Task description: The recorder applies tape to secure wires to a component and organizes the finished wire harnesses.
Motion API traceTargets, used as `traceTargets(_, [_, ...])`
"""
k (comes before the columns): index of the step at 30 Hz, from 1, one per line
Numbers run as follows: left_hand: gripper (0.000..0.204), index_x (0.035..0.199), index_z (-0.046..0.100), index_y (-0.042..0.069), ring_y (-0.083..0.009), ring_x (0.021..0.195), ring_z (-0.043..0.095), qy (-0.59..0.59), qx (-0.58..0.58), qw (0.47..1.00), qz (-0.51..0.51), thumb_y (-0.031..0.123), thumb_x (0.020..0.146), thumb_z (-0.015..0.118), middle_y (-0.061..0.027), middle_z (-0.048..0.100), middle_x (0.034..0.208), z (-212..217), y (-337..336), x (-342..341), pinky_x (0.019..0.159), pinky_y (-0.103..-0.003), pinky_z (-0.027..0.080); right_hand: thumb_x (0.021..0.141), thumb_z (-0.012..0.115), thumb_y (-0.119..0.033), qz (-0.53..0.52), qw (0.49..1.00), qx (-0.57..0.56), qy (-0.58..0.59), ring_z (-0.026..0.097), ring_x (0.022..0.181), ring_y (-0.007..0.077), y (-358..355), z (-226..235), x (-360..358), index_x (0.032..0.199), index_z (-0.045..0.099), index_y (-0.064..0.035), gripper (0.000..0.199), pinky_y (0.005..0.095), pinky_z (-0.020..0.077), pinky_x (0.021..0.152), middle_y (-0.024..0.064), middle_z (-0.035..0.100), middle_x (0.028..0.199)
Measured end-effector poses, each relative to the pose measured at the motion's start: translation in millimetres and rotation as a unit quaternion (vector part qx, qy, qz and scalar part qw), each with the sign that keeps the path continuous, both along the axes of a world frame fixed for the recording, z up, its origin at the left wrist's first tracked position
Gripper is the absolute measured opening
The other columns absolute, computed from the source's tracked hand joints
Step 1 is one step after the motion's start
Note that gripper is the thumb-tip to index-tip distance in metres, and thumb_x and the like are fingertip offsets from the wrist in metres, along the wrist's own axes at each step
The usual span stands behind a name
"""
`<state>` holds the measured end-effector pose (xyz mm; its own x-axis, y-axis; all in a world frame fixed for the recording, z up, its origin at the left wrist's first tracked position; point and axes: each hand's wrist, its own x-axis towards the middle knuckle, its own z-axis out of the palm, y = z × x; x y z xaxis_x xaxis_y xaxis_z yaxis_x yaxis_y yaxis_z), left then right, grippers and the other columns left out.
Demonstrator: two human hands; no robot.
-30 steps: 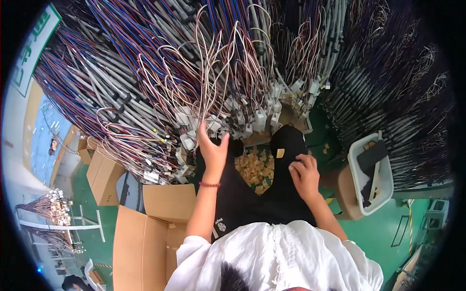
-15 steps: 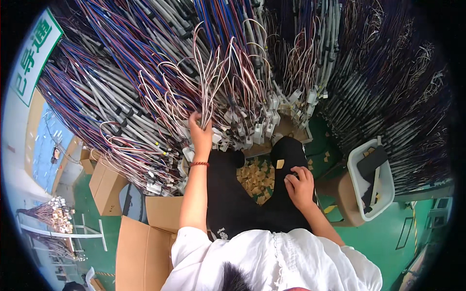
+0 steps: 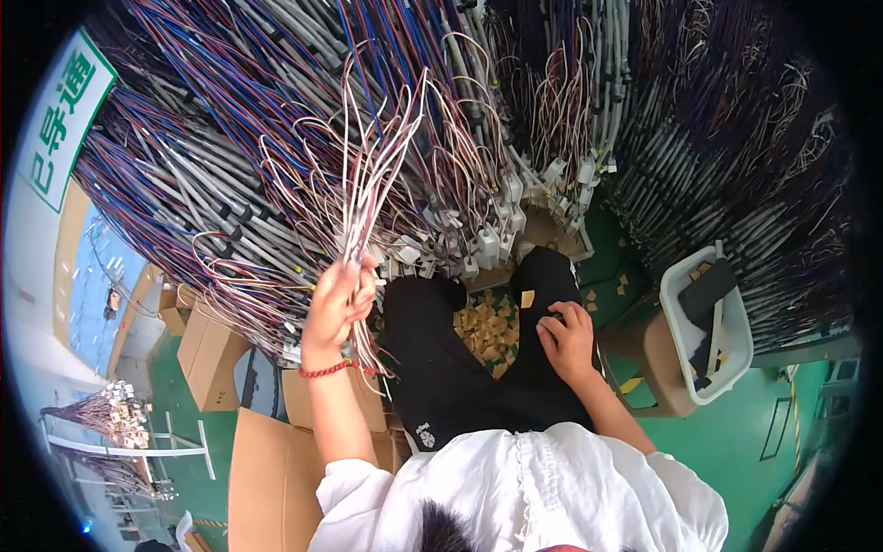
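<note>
- Left hand (image 3: 340, 302): fingers closed around a bundle of thin wires (image 3: 366, 207); the long part fans upward beyond the fist, and short ends hang below it beside the wrist.
- Right hand (image 3: 567, 340): half-curled and resting on the black trousers (image 3: 501, 391); as far as the view shows, it holds nothing.
- Scrap (image 3: 527, 299): a small tan piece on the trousers, just beyond and left of the right hand.
- Paper pieces (image 3: 486, 329): a loose pile on the floor between the legs, between the two hands.
- Open carton (image 3: 271, 478): beside the left forearm, its flaps partly behind that arm.
- White connectors (image 3: 487, 244): clustered beyond both hands at the cable ends.
- Hanging cables (image 3: 248, 115): a dense bank beyond the left hand, blocking the space ahead.
- Tub (image 3: 747, 354): right of the right hand, dark flat pieces inside.
- Closed box (image 3: 210, 354): left of the left hand, past the open carton.
- Sign (image 3: 69, 120): far left of the left hand, white and green.
</note>
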<state>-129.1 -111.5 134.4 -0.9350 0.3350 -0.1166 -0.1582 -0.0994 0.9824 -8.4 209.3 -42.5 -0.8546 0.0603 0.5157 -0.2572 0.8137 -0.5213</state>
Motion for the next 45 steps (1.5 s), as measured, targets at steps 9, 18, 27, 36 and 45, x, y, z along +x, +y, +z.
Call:
traceTargets(9, [0.024,0.108,0.054,0.006,-0.0034,0.057,0.04,0.077,-0.177,0.981,-0.012,0.029,0.101,0.051,0.0037,0.045,0.073,-69.9,22.5,-22.4,0.049,-0.019,0.037,0.076,0.071,-0.012,0.002,1.0,-0.003,-0.001,0.054,0.104,0.0338,1.0,0.7,4.9,0.086,0.069,-0.0075,0.011,0.0459,0.0432,0.087,0.0112,0.058,0.104])
traceTargets(18, [0.029,0.102,0.056,0.005,-0.0015,0.052,0.03,0.077,-0.146,0.983,0.074,0.033,0.103,0.047,0.0075,0.039,0.065,-91.4,20.5,-22.3,0.046,-0.018,0.025,0.073,0.071,-0.012,-0.005,1.0,0.028,-0.007,0.053,0.106,0.0342,-1.1,2.9,4.4,0.085,0.068,-0.0078,0.014,0.0467,0.0431,0.089,0.012,0.057,0.105])
traceTargets(27, [0.027,0.116,0.051,0.0,-0.0146,0.075,0.063,0.067,-0.058,0.996,0.004,0.023,0.102,0.049,-0.0074,0.063,0.09,-101.1,29.7,-31.6,0.071,-0.028,0.054,0.067,0.07,-0.012,0.002,0.998,0.061,-0.036,0.052,0.109,0.0359,0.9,2.6,5.3,0.087,0.067,-0.0086,0.02,0.0503,0.0406,0.095,0.0134,0.055,0.109])
traceTargets(36, [0.022,0.109,0.049,0.003,-0.0173,0.081,0.068,0.08,-0.096,0.992,0.035,0.019,0.097,0.059,-0.0135,0.067,0.1,-98.8,30.9,-42.6,0.074,-0.029,0.054,0.065,0.072,-0.018,0.026,0.993,0.085,-0.083,0.049,0.114,0.0362,1.3,29.6,7.3,0.097,0.067,-0.0096,0.033,0.0519,0.0361,0.1,0.0144,0.054,0.113])
traceTargets(45, [0.019,0.102,0.045,0.005,-0.0173,0.094,0.067,0.061,-0.048,0.997,-0.013,0.023,0.102,0.05,-0.0141,0.067,0.11,-91.1,34.2,-39.0,0.081,-0.029,0.051,0.09,0.068,-0.025,0.17,0.873,-0.436,-0.137,0.059,0.103,0.0171,-50.2,110.0,-113.6,0.134,0.048,0.0026,0.055,0.0308,0.0479,0.086,0.0098,0.06,0.12])
